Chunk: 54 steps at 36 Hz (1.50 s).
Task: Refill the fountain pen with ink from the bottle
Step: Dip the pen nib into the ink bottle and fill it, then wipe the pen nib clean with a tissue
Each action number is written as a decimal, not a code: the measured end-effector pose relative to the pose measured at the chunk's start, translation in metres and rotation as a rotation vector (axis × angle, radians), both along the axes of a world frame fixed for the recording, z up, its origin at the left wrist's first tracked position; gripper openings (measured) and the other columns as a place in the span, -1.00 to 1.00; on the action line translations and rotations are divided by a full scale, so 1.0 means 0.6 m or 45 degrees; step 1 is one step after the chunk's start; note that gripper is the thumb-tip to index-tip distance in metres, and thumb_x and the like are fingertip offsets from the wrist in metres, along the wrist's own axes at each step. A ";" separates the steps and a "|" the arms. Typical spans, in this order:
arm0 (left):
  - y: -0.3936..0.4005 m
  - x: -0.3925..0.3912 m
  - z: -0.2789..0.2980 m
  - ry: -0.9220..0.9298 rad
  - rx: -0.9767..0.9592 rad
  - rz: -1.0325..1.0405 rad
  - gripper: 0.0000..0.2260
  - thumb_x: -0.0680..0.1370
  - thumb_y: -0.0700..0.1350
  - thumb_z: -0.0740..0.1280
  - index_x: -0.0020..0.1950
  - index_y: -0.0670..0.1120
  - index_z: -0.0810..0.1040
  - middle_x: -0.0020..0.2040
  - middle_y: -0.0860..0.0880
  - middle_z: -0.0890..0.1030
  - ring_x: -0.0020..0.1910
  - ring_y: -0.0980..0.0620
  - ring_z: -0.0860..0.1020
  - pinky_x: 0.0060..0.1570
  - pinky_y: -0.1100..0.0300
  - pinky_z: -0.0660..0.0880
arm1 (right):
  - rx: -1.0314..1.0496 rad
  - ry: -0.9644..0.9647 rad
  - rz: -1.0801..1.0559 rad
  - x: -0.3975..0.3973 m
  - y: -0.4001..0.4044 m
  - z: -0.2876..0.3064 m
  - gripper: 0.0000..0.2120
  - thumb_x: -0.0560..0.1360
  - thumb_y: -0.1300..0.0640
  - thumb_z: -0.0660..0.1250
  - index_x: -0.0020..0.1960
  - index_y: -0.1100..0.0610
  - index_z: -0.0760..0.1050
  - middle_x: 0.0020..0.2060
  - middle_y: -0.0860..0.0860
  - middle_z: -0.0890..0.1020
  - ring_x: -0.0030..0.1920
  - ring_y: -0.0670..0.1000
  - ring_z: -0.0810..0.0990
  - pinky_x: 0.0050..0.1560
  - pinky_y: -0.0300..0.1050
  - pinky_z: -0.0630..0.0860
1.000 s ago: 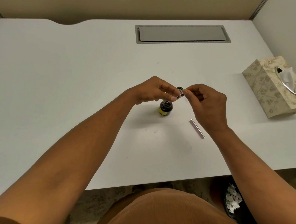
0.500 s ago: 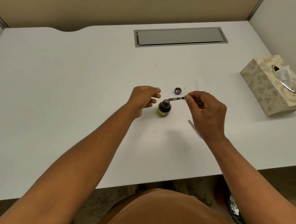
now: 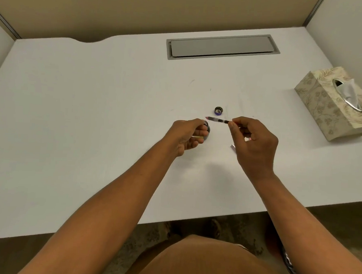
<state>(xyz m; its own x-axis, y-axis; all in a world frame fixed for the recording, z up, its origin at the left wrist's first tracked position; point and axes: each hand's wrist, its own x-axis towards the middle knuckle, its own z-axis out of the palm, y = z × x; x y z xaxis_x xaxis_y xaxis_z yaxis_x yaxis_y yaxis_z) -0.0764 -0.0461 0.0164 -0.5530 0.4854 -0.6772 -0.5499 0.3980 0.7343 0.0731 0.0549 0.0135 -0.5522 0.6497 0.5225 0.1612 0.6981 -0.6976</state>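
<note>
Left hand: your left hand [image 3: 188,135] curls round the ink bottle [image 3: 206,130], mid-desk [image 3: 71,109]
Right hand: your right hand [image 3: 253,145] pinches the pen section [image 3: 217,119] by its end, level above the bottle
Cap: bottle cap [image 3: 218,110] lies just behind
Tissue box: tissue box [image 3: 334,104] at the right edge

matt white desk [image 3: 92,120], patterned card tissue box [image 3: 326,103], grey metal hatch [image 3: 221,46]
</note>
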 end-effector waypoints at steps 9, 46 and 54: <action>0.018 0.035 0.014 -0.111 0.089 0.135 -0.76 0.61 0.02 0.35 0.00 -0.15 0.66 -0.15 -0.05 0.75 -0.32 0.05 0.65 -0.39 0.32 0.54 | 0.018 0.005 0.070 0.018 0.021 -0.006 -0.92 0.54 0.20 0.44 -0.02 0.22 0.64 -0.20 0.04 0.67 -0.26 -0.10 0.57 -0.20 -0.33 0.48; 0.093 0.064 0.013 0.131 0.146 0.291 -0.84 0.54 -0.08 0.40 -0.13 -0.14 0.68 -0.14 -0.07 0.73 -0.37 0.08 0.57 -0.44 0.30 0.45 | -0.248 -0.393 0.035 0.073 0.177 -0.011 -0.90 0.55 0.18 0.34 -0.04 0.11 0.65 -0.17 -0.08 0.66 -0.20 -0.14 0.57 -0.14 -0.52 0.37; 0.139 0.069 0.020 0.155 0.153 0.192 -0.84 0.50 -0.08 0.38 -0.15 -0.14 0.69 -0.19 -0.03 0.73 -0.34 0.06 0.57 -0.40 0.30 0.48 | -0.102 -0.386 -0.110 0.094 0.283 0.031 -0.85 0.55 0.16 0.33 0.03 0.15 0.67 -0.13 0.02 0.70 -0.14 -0.04 0.61 -0.03 -0.25 0.46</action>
<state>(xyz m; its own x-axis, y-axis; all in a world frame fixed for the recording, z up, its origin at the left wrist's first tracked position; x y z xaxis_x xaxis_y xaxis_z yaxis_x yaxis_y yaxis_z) -0.0350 0.0371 0.0284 -0.6997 0.4640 -0.5433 -0.5007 0.2240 0.8361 0.1297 0.2247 0.0321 -0.6160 0.7334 0.2877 0.4265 0.6175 -0.6609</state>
